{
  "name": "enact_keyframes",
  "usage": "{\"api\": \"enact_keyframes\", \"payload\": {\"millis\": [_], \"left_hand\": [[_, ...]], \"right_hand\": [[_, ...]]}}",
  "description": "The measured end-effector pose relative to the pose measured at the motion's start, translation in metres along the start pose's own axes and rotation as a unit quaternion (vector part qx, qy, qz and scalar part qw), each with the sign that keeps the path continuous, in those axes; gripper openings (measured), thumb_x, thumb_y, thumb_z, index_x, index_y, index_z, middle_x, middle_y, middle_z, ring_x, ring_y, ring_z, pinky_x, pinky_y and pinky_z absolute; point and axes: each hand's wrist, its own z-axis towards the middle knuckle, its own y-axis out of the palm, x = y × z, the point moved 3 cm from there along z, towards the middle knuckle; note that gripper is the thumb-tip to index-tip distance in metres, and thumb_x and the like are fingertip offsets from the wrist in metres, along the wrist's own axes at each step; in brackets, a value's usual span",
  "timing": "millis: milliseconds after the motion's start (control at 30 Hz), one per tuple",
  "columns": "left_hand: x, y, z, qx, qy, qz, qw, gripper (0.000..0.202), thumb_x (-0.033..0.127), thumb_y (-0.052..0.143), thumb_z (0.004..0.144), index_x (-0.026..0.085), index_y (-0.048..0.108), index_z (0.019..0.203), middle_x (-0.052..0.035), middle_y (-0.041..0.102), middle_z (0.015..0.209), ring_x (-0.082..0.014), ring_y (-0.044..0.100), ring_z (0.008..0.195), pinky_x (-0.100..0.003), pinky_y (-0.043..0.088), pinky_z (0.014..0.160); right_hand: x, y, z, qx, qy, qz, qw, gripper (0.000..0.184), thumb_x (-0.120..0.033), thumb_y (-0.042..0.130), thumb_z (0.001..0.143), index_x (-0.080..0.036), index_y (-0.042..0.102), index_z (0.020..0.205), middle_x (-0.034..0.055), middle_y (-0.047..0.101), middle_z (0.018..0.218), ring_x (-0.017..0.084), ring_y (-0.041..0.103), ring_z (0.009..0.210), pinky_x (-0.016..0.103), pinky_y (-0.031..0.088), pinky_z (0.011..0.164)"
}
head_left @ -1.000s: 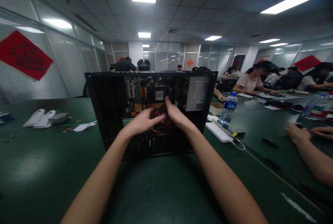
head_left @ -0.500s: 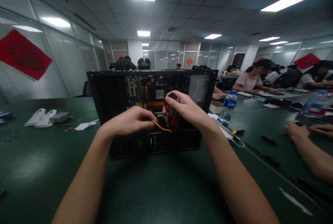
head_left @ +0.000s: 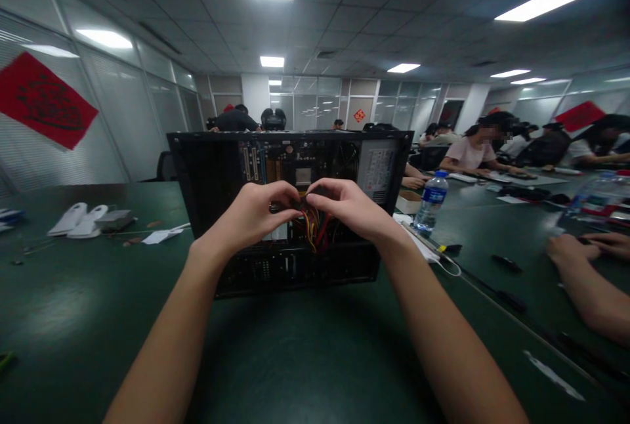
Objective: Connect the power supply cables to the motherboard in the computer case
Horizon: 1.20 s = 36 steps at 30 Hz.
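An open black computer case [head_left: 290,287] stands in front of me on the green table. Its motherboard [head_left: 322,156] and a silver power supply [head_left: 374,165] show inside. My left hand [head_left: 263,211] pinches the end of a bundle of red, yellow and black power cables [head_left: 314,227]. Right beside it, my right hand [head_left: 344,204] is closed on the same bundle, its fingertips almost touching the left ones. The cable ends between the fingers are mostly hidden. Below both hands the wires hang in a loop.
To the right of the case stands a water bottle [head_left: 432,202] near a small cardboard box [head_left: 409,202] and a white cable [head_left: 449,270]. Another person's hands [head_left: 573,250] rest at the far right. White slippers [head_left: 79,220] and a grey box [head_left: 114,219] lie left.
My left hand has moved up and right to meet my right hand, bringing the yellow wire along. My right hand has lowered slightly, and its dark connector is now hidden.
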Motion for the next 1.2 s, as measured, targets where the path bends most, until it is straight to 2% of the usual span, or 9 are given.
{"api": "enact_keyframes", "payload": {"millis": [200, 367, 533, 800, 967, 1200], "left_hand": [[0.005, 0.003, 0.0, -0.009, 0.015, -0.01, 1.0, 0.038, 0.035, 0.067, 0.083, 0.018, 0.063, 0.117, -0.0048, 0.075, 0.091, -0.0191, 0.071, 0.084, -0.028, 0.056, 0.078], [0.007, 0.008, 0.001, -0.011, 0.04, -0.002, 0.999, 0.041, 0.031, 0.068, 0.083, 0.019, 0.063, 0.121, -0.0044, 0.074, 0.097, -0.0173, 0.07, 0.085, -0.026, 0.055, 0.078], [0.009, 0.01, 0.001, -0.012, 0.052, 0.011, 0.998, 0.04, 0.031, 0.067, 0.084, 0.02, 0.064, 0.122, -0.0046, 0.073, 0.099, -0.0169, 0.069, 0.086, -0.025, 0.053, 0.078], [0.008, 0.007, -0.001, -0.025, 0.067, 0.023, 0.997, 0.056, 0.03, 0.069, 0.083, 0.021, 0.054, 0.137, -0.0042, 0.073, 0.101, -0.0175, 0.068, 0.088, -0.026, 0.053, 0.08], [0.005, 0.007, -0.001, -0.023, 0.089, 0.026, 0.995, 0.058, 0.031, 0.07, 0.082, 0.021, 0.053, 0.136, -0.0046, 0.072, 0.104, -0.0173, 0.068, 0.087, -0.027, 0.054, 0.079], [0.0, 0.006, -0.001, -0.039, 0.081, 0.003, 0.996, 0.062, 0.032, 0.071, 0.081, 0.022, 0.051, 0.139, -0.0058, 0.071, 0.113, -0.0183, 0.068, 0.09, -0.029, 0.054, 0.081]], "right_hand": [[0.004, -0.001, 0.0, -0.009, 0.007, -0.002, 1.0, 0.024, -0.038, 0.069, 0.083, -0.016, 0.069, 0.093, 0.0024, 0.068, 0.085, 0.015, 0.063, 0.074, 0.026, 0.05, 0.065], [0.005, -0.001, 0.004, 0.035, -0.023, -0.037, 0.998, 0.029, -0.031, 0.072, 0.08, -0.017, 0.068, 0.105, 0.002, 0.068, 0.085, 0.015, 0.063, 0.076, 0.025, 0.05, 0.066], [0.006, -0.001, 0.004, 0.02, -0.018, -0.021, 0.999, 0.031, -0.032, 0.07, 0.082, -0.017, 0.068, 0.109, 0.0033, 0.07, 0.091, 0.017, 0.065, 0.08, 0.027, 0.052, 0.067], [0.001, 0.002, 0.002, -0.001, -0.027, -0.01, 1.0, 0.031, -0.031, 0.069, 0.083, -0.016, 0.069, 0.11, 0.0052, 0.072, 0.102, 0.02, 0.066, 0.091, 0.031, 0.053, 0.078], [-0.002, 0.007, 0.001, -0.007, -0.049, -0.019, 0.999, 0.031, -0.03, 0.066, 0.086, -0.015, 0.07, 0.113, 0.0063, 0.072, 0.105, 0.021, 0.066, 0.095, 0.035, 0.052, 0.086], [-0.005, 0.016, 0.001, -0.003, -0.059, -0.064, 0.996, 0.034, -0.027, 0.062, 0.09, -0.016, 0.066, 0.122, 0.0066, 0.07, 0.111, 0.022, 0.064, 0.103, 0.04, 0.049, 0.094]]}}
